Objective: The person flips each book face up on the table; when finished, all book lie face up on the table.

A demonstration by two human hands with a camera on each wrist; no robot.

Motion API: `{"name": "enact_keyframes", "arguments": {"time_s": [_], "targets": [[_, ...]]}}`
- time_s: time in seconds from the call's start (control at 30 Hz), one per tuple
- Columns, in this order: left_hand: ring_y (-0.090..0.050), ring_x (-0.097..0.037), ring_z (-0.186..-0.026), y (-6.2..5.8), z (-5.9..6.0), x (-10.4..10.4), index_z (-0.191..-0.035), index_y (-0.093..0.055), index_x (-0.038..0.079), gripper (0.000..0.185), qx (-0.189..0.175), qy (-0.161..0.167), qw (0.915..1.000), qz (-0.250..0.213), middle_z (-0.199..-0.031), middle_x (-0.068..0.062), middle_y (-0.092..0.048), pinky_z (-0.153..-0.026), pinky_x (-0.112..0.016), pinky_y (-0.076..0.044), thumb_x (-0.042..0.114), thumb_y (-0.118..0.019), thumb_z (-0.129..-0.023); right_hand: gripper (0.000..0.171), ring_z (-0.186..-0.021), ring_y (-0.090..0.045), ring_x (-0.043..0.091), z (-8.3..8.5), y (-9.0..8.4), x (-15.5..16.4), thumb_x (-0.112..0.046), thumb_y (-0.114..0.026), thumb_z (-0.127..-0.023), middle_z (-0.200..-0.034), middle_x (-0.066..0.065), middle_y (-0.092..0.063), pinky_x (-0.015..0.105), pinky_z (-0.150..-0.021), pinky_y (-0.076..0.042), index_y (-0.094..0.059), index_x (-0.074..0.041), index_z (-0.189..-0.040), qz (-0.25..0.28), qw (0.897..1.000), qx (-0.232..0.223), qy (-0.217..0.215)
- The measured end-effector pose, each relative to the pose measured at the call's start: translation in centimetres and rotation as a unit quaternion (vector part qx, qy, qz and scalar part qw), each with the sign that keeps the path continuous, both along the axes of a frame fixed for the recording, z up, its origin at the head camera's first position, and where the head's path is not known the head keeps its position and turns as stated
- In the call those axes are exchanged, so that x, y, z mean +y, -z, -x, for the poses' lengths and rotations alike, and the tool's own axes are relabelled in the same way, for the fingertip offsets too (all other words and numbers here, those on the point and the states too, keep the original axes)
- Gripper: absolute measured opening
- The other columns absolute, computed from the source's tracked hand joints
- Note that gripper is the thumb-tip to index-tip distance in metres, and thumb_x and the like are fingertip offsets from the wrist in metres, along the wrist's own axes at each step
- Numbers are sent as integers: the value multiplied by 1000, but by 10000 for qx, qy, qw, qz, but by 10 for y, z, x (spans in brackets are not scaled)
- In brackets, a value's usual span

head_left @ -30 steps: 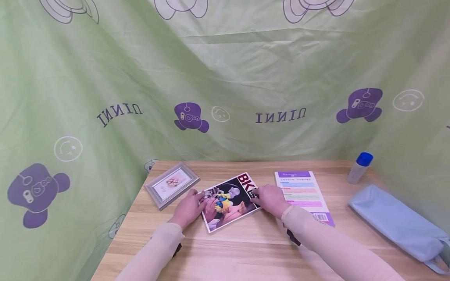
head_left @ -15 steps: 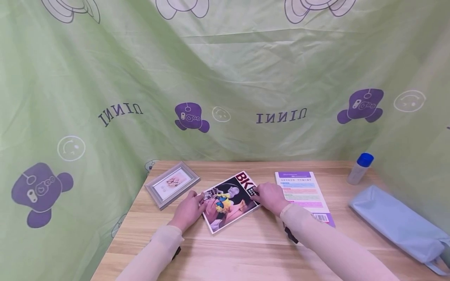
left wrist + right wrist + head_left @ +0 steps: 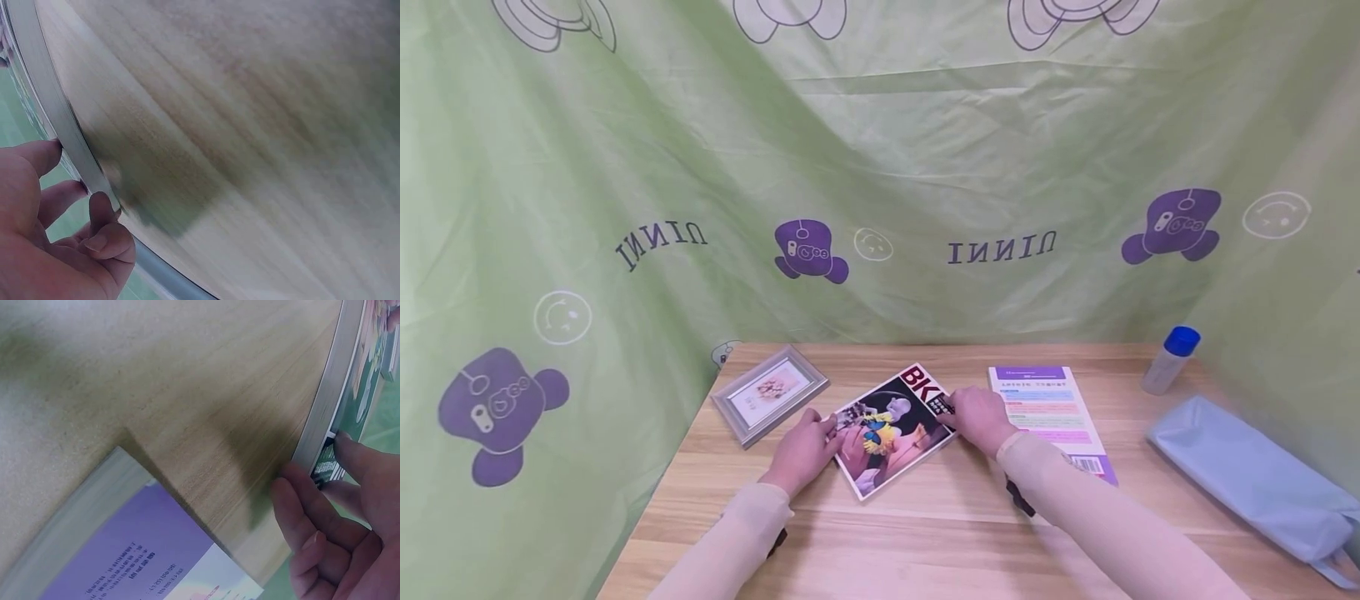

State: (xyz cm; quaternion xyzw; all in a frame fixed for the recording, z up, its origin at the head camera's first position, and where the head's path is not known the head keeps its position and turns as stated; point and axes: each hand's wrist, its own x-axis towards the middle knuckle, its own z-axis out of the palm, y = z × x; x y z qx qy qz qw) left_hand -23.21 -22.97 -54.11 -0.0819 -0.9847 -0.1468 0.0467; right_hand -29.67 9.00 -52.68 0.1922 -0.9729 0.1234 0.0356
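A book (image 3: 883, 437) with a dark picture cover and red "BK" letters lies at a slant near the middle of the table. My left hand (image 3: 805, 454) grips its left edge; in the left wrist view, the fingertips meet the pale page edge (image 3: 53, 94). On the opposite side my right hand (image 3: 977, 418) holds the book by its right edge. The right wrist view shows thumb and a finger on the cover (image 3: 359, 409), with other fingers against the side. Just right of that hand lies a white and purple book (image 3: 1041, 408), partly hidden by the sleeve.
A silver picture frame (image 3: 771, 396) lies at the back left. At the back right stands a clear bottle (image 3: 1165, 371) with a blue cap, near a light blue pouch (image 3: 1247, 479). A green patterned curtain (image 3: 910, 308) borders the wooden table (image 3: 865, 554).
The picture-cover book has turned slightly counterclockwise, its far corner shifting left and its near corner right. Both hands have stayed on its edges.
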Motion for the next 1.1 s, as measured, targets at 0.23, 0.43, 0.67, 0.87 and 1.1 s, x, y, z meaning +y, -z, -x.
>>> {"name": "enact_keyframes", "arguments": {"time_s": [0.23,0.43,0.67,0.87,1.1], "targets": [[-54,-18,-73,0,-4,-3,-134,-70,3,49,46,-36,9999,-99,-104,-12,-59,-68,-40,-53,33,-77,-95,32,-69,-68,27,4,0,2,-40,-81,-90,-86,13,-76,43,-55,-55,-82,-12,-106,60,10000,60,13],[-54,-16,-72,2,-6,-4,-136,-69,4,51,90,-100,9998,-130,-103,-11,-59,-66,-39,-54,33,-78,-95,31,-68,-68,26,7,1,1,-38,-81,-91,-87,13,-76,42,-53,-54,-82,-12,-107,136,9999,11,-10],[-50,-15,-68,4,-10,-2,-138,-68,6,51,82,-49,9999,-129,-102,-10,-57,-61,-37,-50,34,-76,-96,28,-70,-68,27,11,5,-1,-35,-81,-92,-90,12,-77,41,-53,-54,-82,-13,-109,140,9998,-65,82],[-47,-14,-66,6,-14,-2,-139,-68,6,51,129,-30,9999,-86,-99,-9,-55,-58,-34,-47,35,-75,-97,29,-74,-70,29,13,5,-3,-32,-80,-94,-95,14,-77,43,-56,-55,-80,-11,-114,222,9997,-97,95],[-45,-13,-64,6,-19,-1,-140,-67,7,51,197,69,9998,-69,-95,-7,-51,-55,-31,-44,36,-73,-98,31,-81,-72,34,16,6,-5,-30,-77,-95,-101,16,-77,48,-64,-58,-79,-9,-118,364,9990,-214,166]]}}
